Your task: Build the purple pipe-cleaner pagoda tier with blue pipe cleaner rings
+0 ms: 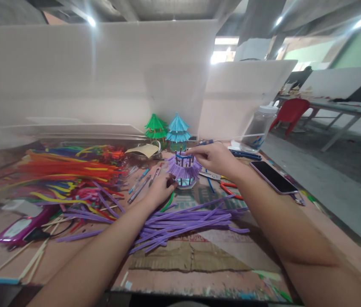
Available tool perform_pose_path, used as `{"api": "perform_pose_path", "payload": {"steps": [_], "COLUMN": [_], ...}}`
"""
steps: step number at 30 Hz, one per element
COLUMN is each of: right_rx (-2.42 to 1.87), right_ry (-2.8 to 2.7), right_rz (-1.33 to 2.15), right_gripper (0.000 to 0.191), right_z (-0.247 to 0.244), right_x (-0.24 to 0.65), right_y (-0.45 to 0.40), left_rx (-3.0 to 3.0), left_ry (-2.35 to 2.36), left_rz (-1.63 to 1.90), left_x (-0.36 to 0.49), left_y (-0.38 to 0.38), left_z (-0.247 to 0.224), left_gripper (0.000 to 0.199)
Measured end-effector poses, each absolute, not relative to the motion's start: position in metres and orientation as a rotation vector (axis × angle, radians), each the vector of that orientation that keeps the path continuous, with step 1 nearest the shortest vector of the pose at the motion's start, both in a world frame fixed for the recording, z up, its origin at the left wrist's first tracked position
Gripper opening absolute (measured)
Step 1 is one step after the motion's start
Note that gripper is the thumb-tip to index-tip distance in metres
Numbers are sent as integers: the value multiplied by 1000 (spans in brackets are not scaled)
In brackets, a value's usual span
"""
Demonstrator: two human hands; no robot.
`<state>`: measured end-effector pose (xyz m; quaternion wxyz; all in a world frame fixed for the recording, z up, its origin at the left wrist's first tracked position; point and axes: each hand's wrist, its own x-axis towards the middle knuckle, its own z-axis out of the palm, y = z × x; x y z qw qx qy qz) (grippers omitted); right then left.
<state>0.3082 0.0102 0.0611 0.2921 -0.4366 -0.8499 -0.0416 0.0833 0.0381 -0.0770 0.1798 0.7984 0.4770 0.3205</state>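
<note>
A small purple pavilion model [184, 167] stands on the cardboard, with a fringed skirt roof of pipe cleaners, dark upright posts and a blue band near the top. My left hand [161, 187] is closed on the left side of its base; the fingertips are partly hidden in shadow. At the top right of the model is my right hand [214, 157]. Its index finger reaches to the post tops while the other fingers are curled; whether something small is pinched there is unclear. Loose purple pipe cleaners [186, 224] lie in front of the model.
Behind stand a green model [156, 128] and a light-blue one [177, 128]. Scissors [228, 183], a phone [273, 177] and a clear bottle [257, 130] are on the right. Colourful pipe cleaners [71, 164], pens [139, 187] and a purple glue gun [27, 226] lie left.
</note>
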Motion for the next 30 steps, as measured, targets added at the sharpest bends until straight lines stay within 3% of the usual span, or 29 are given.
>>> {"api": "perform_pose_path", "payload": {"steps": [30], "right_rx": [-1139], "right_ry": [-2296], "right_rz": [-292], "right_gripper": [38], "right_z": [58], "right_x": [302], "right_y": [10], "left_rx": [2314], "left_ry": [1349], "left_rz": [885], "left_x": [83], "left_y": [38], "left_z": [-77], "left_gripper": [12]}}
